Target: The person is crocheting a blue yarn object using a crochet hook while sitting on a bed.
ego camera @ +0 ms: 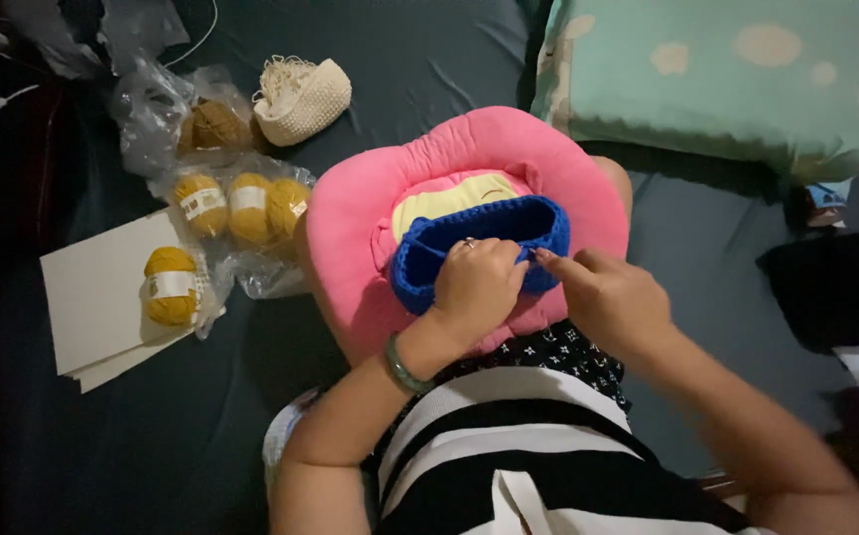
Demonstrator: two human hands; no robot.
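Two hands on blue crochet piece [479, 238], which rests on pink cushion [370, 208] in my lap. My left hand [476, 284] curled closed over piece's near rim, ring visible, green bangle [402, 368] at wrist. My right hand [612, 297] pinches rim at piece's right end, thumb and forefinger together. Yellow patch of cushion shows behind piece. To left: mustard yarn balls [236, 206] in clear bags, one ball [171, 285] on white card [102, 297]. Cream crochet piece [303, 97] beyond. Mint pillow [716, 79] upper right.
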